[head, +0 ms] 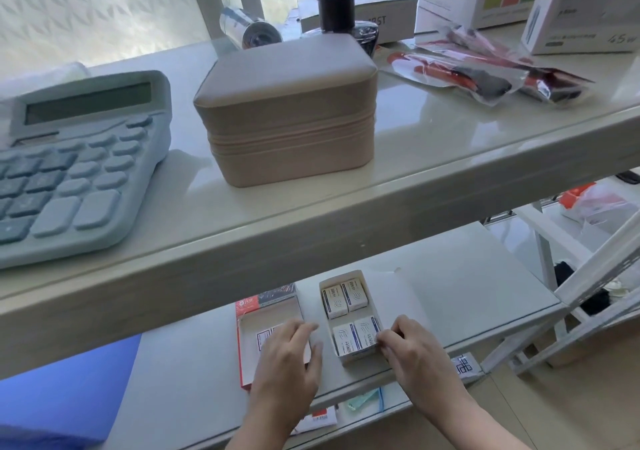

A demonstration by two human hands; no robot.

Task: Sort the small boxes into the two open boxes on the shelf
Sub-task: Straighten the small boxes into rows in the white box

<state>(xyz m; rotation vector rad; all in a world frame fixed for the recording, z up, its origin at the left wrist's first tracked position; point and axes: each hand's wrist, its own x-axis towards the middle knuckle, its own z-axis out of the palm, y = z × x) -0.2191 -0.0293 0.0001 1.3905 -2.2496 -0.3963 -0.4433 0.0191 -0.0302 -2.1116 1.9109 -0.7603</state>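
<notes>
On the lower shelf (467, 297), my right hand (414, 349) has its fingers (384, 340) pinched against a small box (367, 333) in the white open box (349, 314), which holds four. My left hand (289, 349) lies flat, fingers spread, over the red-edged open box (266, 332), gripping nothing. Risk: the tight row may jam the small box or push the carton off the shelf edge.

I read "45w" on the white carton (585, 10) at far right. The print on the small boxes (346, 297) is too blurred for me.
</notes>
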